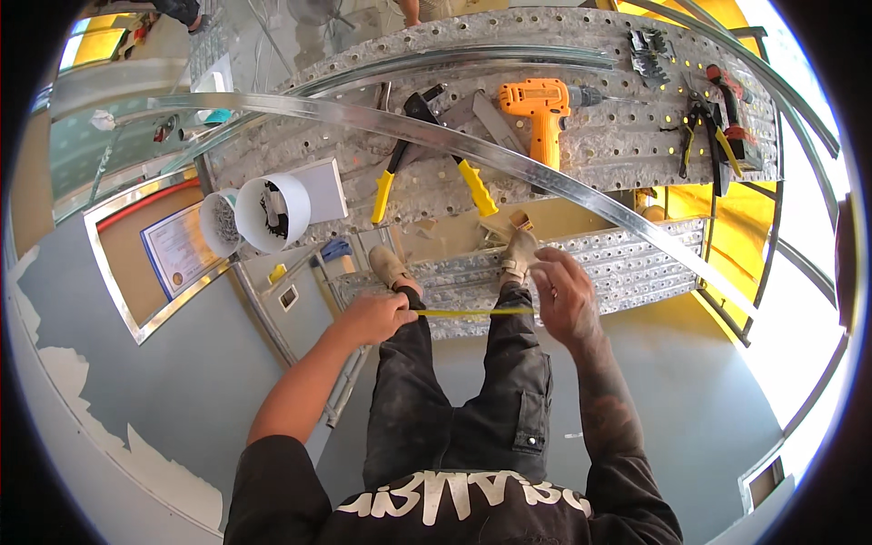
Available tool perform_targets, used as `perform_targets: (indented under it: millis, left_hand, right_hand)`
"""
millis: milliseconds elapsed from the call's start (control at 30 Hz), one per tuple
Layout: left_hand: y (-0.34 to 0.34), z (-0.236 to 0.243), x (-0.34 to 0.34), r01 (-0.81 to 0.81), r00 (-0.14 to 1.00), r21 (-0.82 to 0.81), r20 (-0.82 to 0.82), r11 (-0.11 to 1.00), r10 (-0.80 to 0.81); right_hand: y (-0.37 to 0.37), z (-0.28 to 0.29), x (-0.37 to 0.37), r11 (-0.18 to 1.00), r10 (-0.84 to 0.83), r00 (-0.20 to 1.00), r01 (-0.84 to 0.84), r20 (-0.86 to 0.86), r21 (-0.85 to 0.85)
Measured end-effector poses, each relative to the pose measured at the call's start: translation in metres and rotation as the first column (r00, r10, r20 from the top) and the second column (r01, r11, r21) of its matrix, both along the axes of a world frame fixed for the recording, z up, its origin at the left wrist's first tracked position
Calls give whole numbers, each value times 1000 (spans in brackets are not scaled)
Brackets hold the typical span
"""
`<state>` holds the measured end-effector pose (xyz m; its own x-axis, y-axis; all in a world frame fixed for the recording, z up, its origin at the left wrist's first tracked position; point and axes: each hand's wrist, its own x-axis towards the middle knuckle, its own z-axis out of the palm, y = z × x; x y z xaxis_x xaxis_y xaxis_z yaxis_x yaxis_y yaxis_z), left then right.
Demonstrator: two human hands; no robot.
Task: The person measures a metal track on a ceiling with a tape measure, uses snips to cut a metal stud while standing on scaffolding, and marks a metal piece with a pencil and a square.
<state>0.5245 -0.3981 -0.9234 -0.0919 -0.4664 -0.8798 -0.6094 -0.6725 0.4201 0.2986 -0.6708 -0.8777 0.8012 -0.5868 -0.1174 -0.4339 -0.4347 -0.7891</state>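
Observation:
My left hand (374, 317) is closed, pinching one end of a narrow yellow strip, which looks like a tape measure blade (472, 312). The blade stretches level across in front of my shins. Beside its other end is my right hand (569, 295), its fingers loosely bent and apart, with no clear grip on the blade. No tape case shows. Beyond my hands, a long galvanized metal channel (454, 143) runs slantwise over the perforated metal planks (354, 173). Yellow-handled cutters (422, 136) and an orange drill (543, 113) lie on the upper plank.
White buckets (289, 213) holding fasteners stand at the left, near a framed certificate (177, 250). Pliers (704, 132) and a red-and-black power tool (734, 113) lie at the far right. My shoes (389, 265) rest on the lower plank (627, 272), with a gap before the upper one.

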Motion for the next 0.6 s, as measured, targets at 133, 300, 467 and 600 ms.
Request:
perform_targets:
  millis: [133,300,467,600]
  left_hand:
    - [21,21,-13,-291,945,-8,156,957,288]
    - [6,20,2,-623,659,-279,315,731,683]
    - [-45,-38,61,-35,633,-675,555,737,539]
    - [-86,-84,110,113,503,-555,747,824,435]
  right_hand:
    - [-21,12,11,998,-28,1000,28,4,-55]
    - [-17,5,9,997,-35,996,30,-77,-65]
    - [-8,-34,22,987,67,942,-110,-330,-115]
    - [-20,-56,52,943,-32,957,-67,-290,-326]
